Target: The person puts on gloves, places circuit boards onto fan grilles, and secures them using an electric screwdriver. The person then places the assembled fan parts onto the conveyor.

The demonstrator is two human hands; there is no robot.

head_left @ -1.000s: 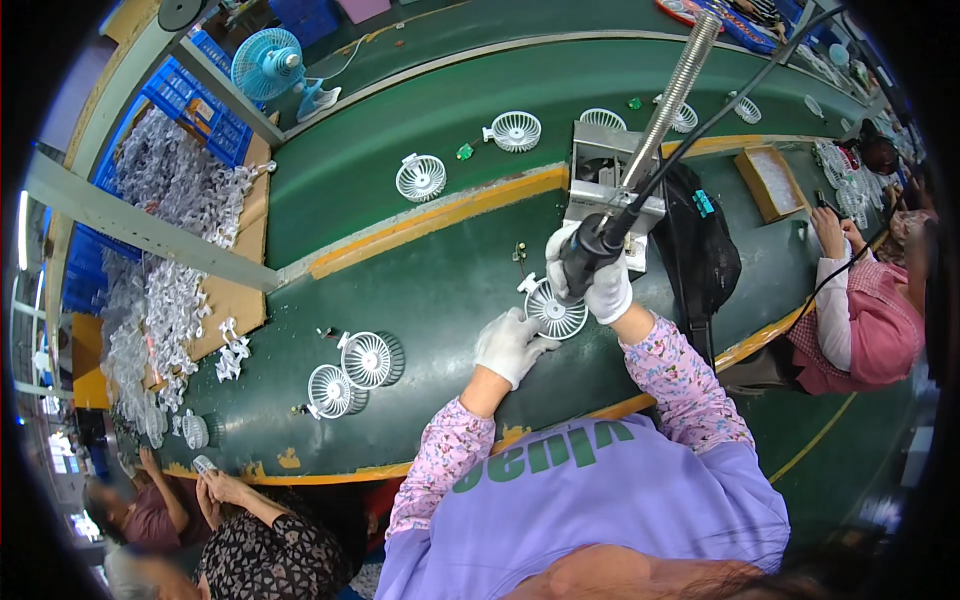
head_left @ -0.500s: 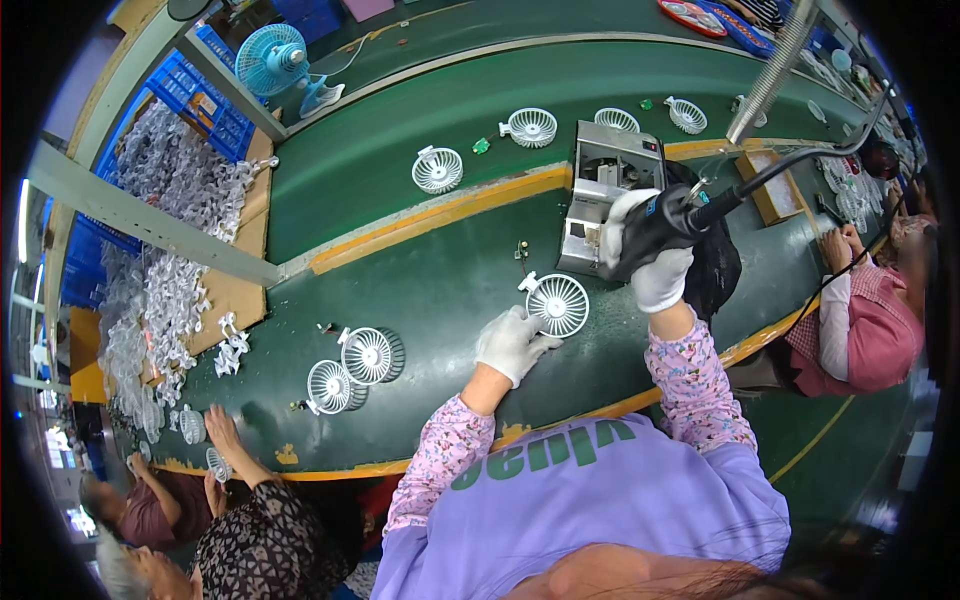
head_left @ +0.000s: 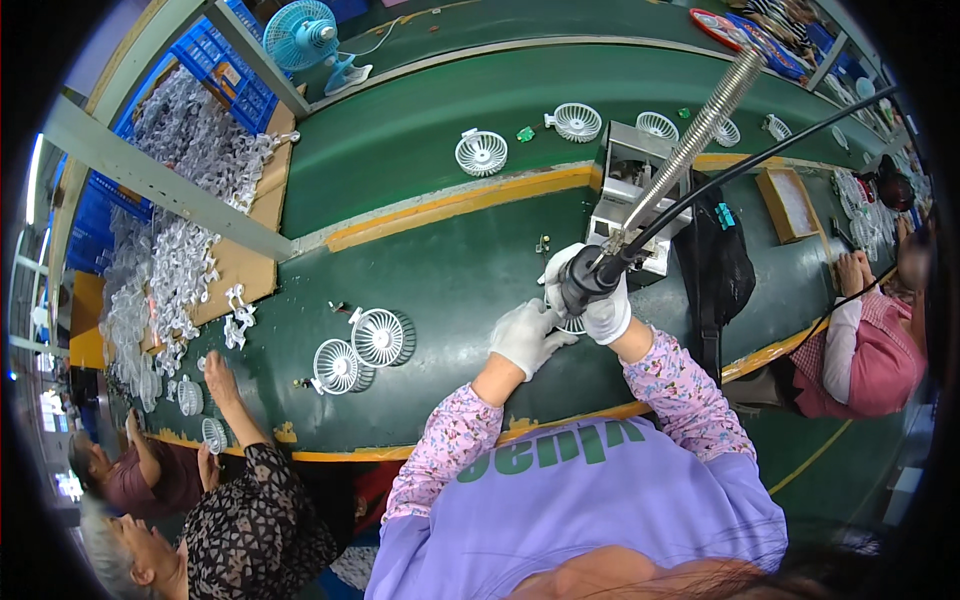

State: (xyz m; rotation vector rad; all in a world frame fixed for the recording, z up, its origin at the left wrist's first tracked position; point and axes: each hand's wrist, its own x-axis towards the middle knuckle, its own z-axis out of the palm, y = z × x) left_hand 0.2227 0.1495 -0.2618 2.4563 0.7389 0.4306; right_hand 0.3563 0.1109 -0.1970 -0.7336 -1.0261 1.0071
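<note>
My right hand (head_left: 608, 316), in a white glove, is wrapped round a black electric screwdriver (head_left: 580, 282) that hangs from a coiled spring and trails a black cable. The tool stands over a round white fan guard (head_left: 572, 326) lying on the green bench, and its tip is hidden. My left hand (head_left: 526, 338), also gloved, grips the guard's left rim with thumb and fingers. Both hands and the tool cover most of the guard. A small part with wires (head_left: 542, 244) lies just beyond them.
A metal box machine (head_left: 640, 150) stands beyond my right hand, beside a black bag (head_left: 722, 260). Two fan guards (head_left: 378, 338) lie to the left. More guards (head_left: 481, 153) sit on the green belt. Co-workers sit at both sides; a pile of white parts (head_left: 180, 260) is far left.
My right hand has brought the screwdriver from the metal box machine toward me and left, over the fan guard. My left hand stays at the guard's rim. The view has shifted slightly.
</note>
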